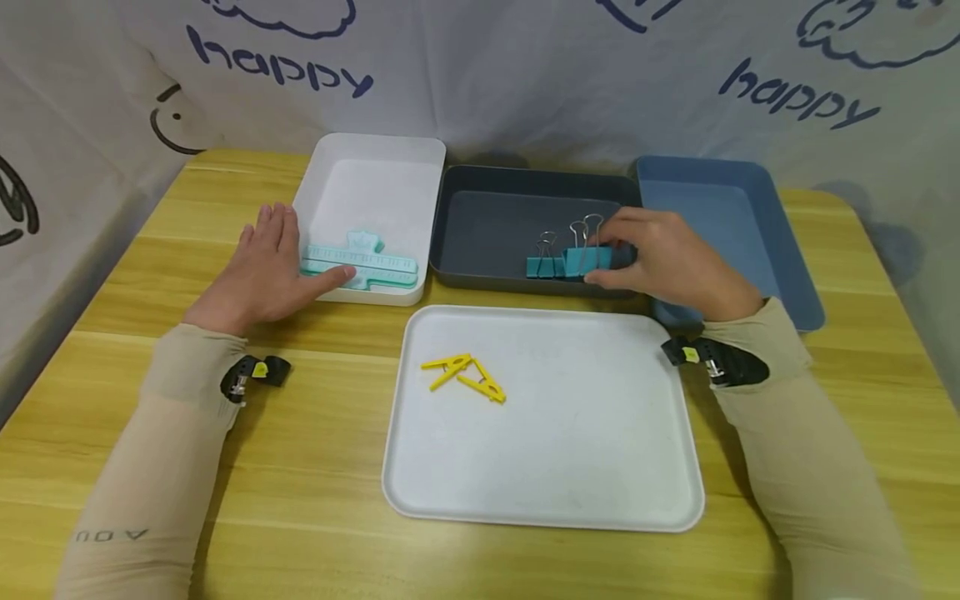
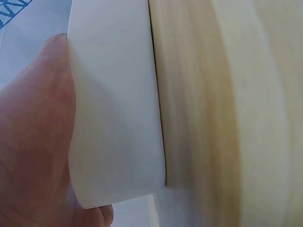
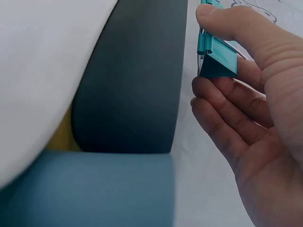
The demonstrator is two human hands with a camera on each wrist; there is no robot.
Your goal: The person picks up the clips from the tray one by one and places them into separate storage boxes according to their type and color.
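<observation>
My right hand [image 1: 656, 250] pinches a teal binder clip [image 1: 587, 262] between thumb and fingers, over the front of the dark grey tray [image 1: 487, 281]. In the right wrist view the same binder clip [image 3: 221, 61] shows above the tray's rim. A second teal binder clip [image 1: 544, 267] is just left of it, wire handles up. My left hand [image 1: 258, 271] lies with straight fingers along the left rim of the white deep tray [image 1: 375, 167], its palm against the wall in the left wrist view. Its thumb reaches over a mint ruler-marked clip [image 1: 390, 265] inside that tray.
Two yellow clothespins [image 1: 448, 367] lie on the left part of the flat white tray [image 1: 555, 450] in front. A blue tray [image 1: 780, 242] stands at the right, under my right forearm. A printed cloth [image 1: 510, 83] hangs behind the wooden table [image 1: 315, 467].
</observation>
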